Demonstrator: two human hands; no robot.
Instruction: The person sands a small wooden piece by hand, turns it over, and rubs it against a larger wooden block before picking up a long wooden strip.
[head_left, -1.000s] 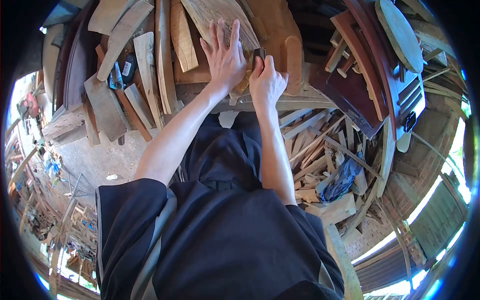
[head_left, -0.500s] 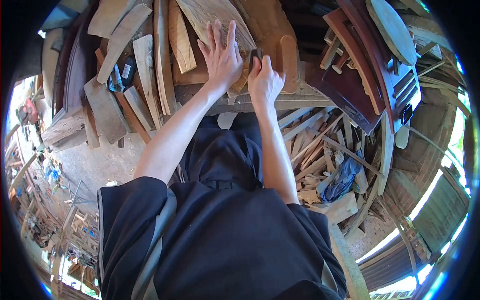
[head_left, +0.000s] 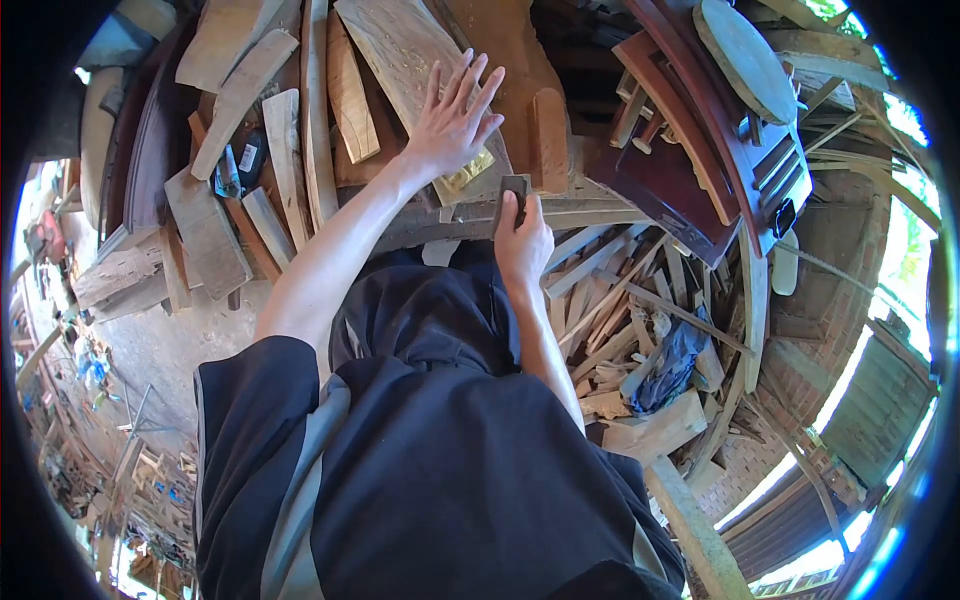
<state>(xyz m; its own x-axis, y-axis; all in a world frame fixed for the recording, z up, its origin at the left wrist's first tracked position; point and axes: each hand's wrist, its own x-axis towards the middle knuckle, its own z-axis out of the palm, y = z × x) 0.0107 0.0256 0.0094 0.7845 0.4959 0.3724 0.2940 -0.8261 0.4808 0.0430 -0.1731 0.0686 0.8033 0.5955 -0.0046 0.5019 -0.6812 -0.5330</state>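
My left hand has its fingers spread, and its palm overlaps a pale wooden plank that lies slanted on the bench. Fine shavings show on the plank's surface. A shiny gold-yellow patch shows just below my left hand, at the plank's near end. In my right hand is a small dark flat block, gripped with the thumb along its face. The block stands up from the fist, close to the bench's front edge. Its lower part is hidden by my fingers.
A reddish-brown wood bar lies right of the plank. Several wood strips and a dark bottle are to the left. Dark red furniture stands at the right, above a heap of wood offcuts and a blue plastic bag.
My right hand has drawn back from the plank toward my body with the dark block. My left hand has tilted to the right, its fingers more fanned, and the gold-yellow patch shows more.
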